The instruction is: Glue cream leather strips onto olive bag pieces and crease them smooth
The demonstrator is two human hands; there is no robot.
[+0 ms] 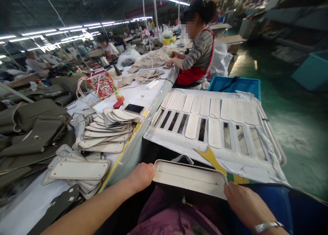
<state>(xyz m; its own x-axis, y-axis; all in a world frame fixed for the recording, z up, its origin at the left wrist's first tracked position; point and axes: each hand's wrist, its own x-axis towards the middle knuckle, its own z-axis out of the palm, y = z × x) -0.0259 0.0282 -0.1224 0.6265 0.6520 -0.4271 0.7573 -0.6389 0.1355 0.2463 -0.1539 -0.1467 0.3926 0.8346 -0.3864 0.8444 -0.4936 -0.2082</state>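
A long white panel (pixel 189 176) with rounded corners and a raised rim lies across my lap, held at both ends. My left hand (pixel 142 175) pinches its left end, fingers closed. At the right end my right hand (pixel 237 195) grips the edge, with a metal bracelet on that wrist. Just beyond the panel is a white-covered rack (pixel 179 147) with slots, bearing several similar white panels (pixel 214 132). On the table to the left, stacks of white pieces with metal rivets (pixel 79 169) are heaped near my left forearm.
Dark olive pieces (pixel 38 132) cover the far left. A phone (pixel 134 108), a red object (pixel 118 105) and a glue bottle (pixel 119 96) rest on the table. A person in a red apron (pixel 197 54) works beyond the rack. A blue bin (pixel 276 201) stands at the lower right.
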